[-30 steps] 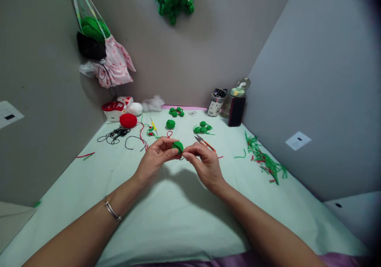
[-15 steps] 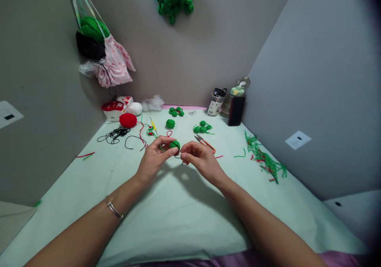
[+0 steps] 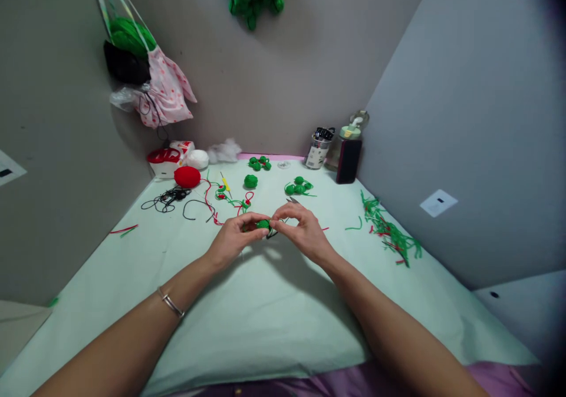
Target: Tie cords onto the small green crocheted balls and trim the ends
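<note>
Dead centre, a small green crocheted ball [image 3: 263, 225] is pinched just above the worktop [image 3: 274, 302], and both hands are on it. The left hand [image 3: 233, 239] closes thumb and forefinger on it from nine o'clock; the right hand [image 3: 300, 229] meets it from three o'clock, fingertips curled tight on the ball's edge or on a dark strand there, too small to tell which. Holding it between two pinches keeps it lifted and steady, by my reading, for close finger work.

At twelve o'clock lie more green balls: a single one [image 3: 250, 181], a cluster [image 3: 299, 186], another cluster [image 3: 260, 163] by the wall. A red ball [image 3: 187, 177] sits at eleven, with black cord [image 3: 167, 197] beside it. Green yarn offcuts [image 3: 389, 232] are heaped at two o'clock.

Containers now: a cup [image 3: 316, 150] at one o'clock holds dark upright tools; next to it a bottle [image 3: 347, 143], contents unclear. A hanging pink bag [image 3: 165, 93] on the wall carries green yarn [image 3: 126, 34] at its mouth.
</note>
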Tool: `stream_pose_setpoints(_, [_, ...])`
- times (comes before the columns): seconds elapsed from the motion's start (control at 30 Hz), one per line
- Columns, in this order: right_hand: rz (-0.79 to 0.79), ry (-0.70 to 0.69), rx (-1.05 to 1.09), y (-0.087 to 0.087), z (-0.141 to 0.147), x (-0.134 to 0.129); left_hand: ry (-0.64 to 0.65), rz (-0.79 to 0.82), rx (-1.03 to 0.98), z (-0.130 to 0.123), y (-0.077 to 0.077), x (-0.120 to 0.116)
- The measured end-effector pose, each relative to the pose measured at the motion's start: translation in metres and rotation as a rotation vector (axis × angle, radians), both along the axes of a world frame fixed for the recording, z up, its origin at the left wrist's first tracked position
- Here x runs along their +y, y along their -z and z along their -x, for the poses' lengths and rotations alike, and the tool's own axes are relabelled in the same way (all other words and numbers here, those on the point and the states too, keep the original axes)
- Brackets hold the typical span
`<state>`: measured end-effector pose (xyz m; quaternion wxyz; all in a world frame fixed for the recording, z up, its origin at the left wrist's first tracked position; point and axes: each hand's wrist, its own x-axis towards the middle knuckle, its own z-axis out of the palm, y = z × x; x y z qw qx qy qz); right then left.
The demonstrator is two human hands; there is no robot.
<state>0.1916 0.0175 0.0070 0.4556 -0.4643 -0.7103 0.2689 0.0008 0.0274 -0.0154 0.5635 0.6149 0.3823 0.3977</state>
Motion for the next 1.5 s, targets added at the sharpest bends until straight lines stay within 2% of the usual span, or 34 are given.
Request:
stream_pose_setpoints(0.07, [-0.035, 0.067, 0.056, -0.002, 0.000, 0.000, 0.026, 0.014, 0.006, 0.001, -0.002, 0.001])
stream_pose_setpoints(0.17, [0.048, 0.101, 0.230, -0.005, 0.001, 0.001, 0.023, 0.014, 0.007, 0.003, -0.008, 0.002])
stream_pose_setpoints(0.33, [0.248, 0.020, 0.295, -0.004, 0.010, -0.004, 0.007, -0.005, 0.035, 0.006, -0.012, 0.002])
stream_pose_setpoints(0.47, [0.301, -0.063, 0.267, 0.000, 0.011, -0.003, -0.004, -0.051, 0.088, 0.005, -0.008, 0.002])
stream_pose_setpoints(0.57, [0.233, 0.050, 0.365, 0.000, 0.000, 0.007, 0.014, -0.047, 0.099, 0.002, -0.004, 0.001])
stream_pose_setpoints(0.67, [0.200, 0.183, 0.586, -0.005, -0.016, 0.016, 0.059, 0.005, 0.087, 0.000, -0.002, 0.000])
stream_pose_setpoints(0.73, [0.280, 0.110, 0.702, -0.010, -0.023, 0.016, 0.106, 0.061, 0.049, -0.001, -0.001, 0.000])
stream_pose_setpoints(0.83, [0.514, -0.152, 0.750, -0.016, -0.026, 0.013, 0.143, 0.106, -0.013, 0.000, 0.000, 0.000])
stream_pose_setpoints(0.9, [0.598, -0.248, 0.757, -0.020, -0.032, 0.012, 0.147, 0.093, -0.010, 0.000, 0.001, 0.000])
stream_pose_setpoints(0.97, [0.551, -0.217, 0.806, -0.024, -0.043, 0.016, 0.193, 0.079, 0.038, 0.000, 0.002, 0.000])
stream_pose_setpoints(1.07, [0.390, -0.080, 0.887, -0.026, -0.065, 0.024, 0.306, 0.086, 0.088, 0.000, 0.003, -0.001])
stream_pose_setpoints(1.2, [0.390, -0.042, 0.922, -0.023, -0.076, 0.030, 0.386, 0.152, 0.021, 0.001, 0.004, -0.002])
stream_pose_setpoints(1.37, [0.490, -0.039, 1.027, -0.020, -0.066, 0.030, 0.345, 0.144, -0.012, 0.001, 0.007, -0.001])
stream_pose_setpoints(1.5, [0.519, -0.052, 0.994, -0.022, -0.062, 0.027, 0.272, 0.080, 0.024, -0.004, 0.010, -0.002])
